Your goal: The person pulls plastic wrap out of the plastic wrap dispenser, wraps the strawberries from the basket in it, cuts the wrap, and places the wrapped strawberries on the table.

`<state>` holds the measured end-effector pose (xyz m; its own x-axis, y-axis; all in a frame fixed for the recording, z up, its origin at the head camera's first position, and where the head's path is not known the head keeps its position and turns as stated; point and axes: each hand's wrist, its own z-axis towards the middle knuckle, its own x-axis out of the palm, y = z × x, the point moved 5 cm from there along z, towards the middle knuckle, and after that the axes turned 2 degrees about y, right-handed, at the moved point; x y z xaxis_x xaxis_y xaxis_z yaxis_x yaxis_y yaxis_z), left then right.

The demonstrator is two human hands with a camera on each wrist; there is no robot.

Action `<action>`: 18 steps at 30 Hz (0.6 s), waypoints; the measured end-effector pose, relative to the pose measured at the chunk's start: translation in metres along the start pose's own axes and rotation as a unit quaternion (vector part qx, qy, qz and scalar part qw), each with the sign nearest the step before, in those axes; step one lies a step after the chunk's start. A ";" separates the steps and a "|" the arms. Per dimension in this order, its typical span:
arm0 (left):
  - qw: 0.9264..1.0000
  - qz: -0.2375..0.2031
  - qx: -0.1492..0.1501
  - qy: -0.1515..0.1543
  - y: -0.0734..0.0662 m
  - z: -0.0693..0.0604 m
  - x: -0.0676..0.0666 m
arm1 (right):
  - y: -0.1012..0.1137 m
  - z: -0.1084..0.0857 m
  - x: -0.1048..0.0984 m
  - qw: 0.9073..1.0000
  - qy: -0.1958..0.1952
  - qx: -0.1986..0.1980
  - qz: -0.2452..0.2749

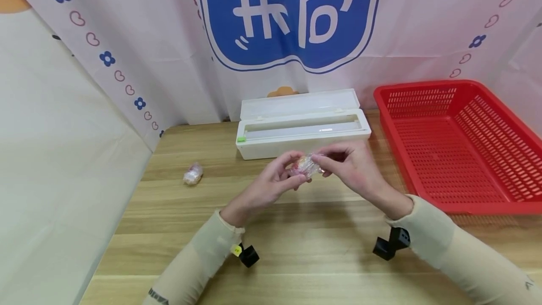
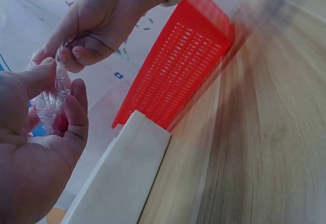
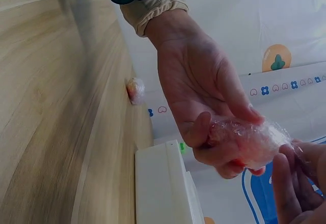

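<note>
Between both hands, above the table, is a small reddish and yellowish lump (image 1: pixel 306 167) wrapped in crinkled clear plastic film. My left hand (image 1: pixel 273 180) holds its body, with the fingers curled round it and the thumb on top, as the right wrist view also shows. My right hand (image 1: pixel 355 166) pinches the gathered end of the film (image 3: pixel 300 155) between thumb and fingers. The film hides what kind of thing is inside. Behind the hands stands a long white box (image 1: pixel 305 142), its lid (image 1: pixel 299 103) raised.
Another film-wrapped lump (image 1: pixel 193 174) lies on the wooden table (image 1: pixel 169 229) to the left. A red perforated plastic basket (image 1: pixel 394 154) stands at the right, beside the white box. A printed white curtain (image 1: pixel 178 74) hangs along the back and left.
</note>
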<state>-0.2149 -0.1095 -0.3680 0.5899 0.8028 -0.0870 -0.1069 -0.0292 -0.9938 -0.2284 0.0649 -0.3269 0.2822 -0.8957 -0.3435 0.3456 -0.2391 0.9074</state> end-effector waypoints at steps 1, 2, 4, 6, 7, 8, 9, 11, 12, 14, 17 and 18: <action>1.000 -0.001 -0.001 0.003 0.000 0.000 0.000 | 0.000 0.000 -0.001 1.000 -0.004 -0.001 -0.001; 1.000 0.001 -0.002 0.004 0.001 0.000 0.000 | 0.000 0.001 -0.001 1.000 -0.007 -0.002 0.002; 1.000 0.009 -0.002 0.008 0.002 0.000 0.000 | 0.000 0.001 -0.001 1.000 -0.011 -0.001 0.010; 1.000 0.012 0.002 0.013 0.002 0.000 0.001 | 0.000 0.002 0.000 1.000 -0.013 0.006 0.022; 1.000 0.013 0.006 0.016 0.002 0.000 0.001 | -0.001 0.002 0.000 1.000 -0.015 0.010 0.026; 1.000 0.013 0.010 0.018 0.002 0.000 0.002 | -0.002 0.002 0.001 0.999 -0.017 0.015 0.033; 1.000 0.011 0.012 0.021 0.001 -0.001 0.002 | -0.002 0.001 0.002 0.999 -0.020 0.019 0.038; 1.000 0.006 0.012 0.021 0.000 -0.001 0.003 | -0.004 0.001 0.004 0.998 -0.027 0.025 0.052; 1.000 0.003 0.010 0.018 -0.001 -0.001 0.003 | -0.004 0.001 0.005 0.998 -0.031 0.024 0.057; 1.000 0.002 0.001 0.007 -0.002 -0.001 0.004 | -0.006 0.001 0.007 0.997 -0.037 0.022 0.066; 1.000 0.011 -0.008 -0.021 -0.003 0.001 0.005 | -0.006 0.000 0.011 0.997 -0.037 0.019 0.070; 0.999 0.017 -0.008 -0.030 -0.003 0.002 0.005 | -0.006 0.000 0.012 0.997 -0.036 0.020 0.069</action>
<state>-0.2131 -0.1045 -0.3650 0.5375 0.8351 -0.1170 -0.1131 -0.0662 -0.9914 -0.2277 0.0557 -0.3366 0.2596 -0.9450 -0.1988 0.2723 -0.1259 0.9539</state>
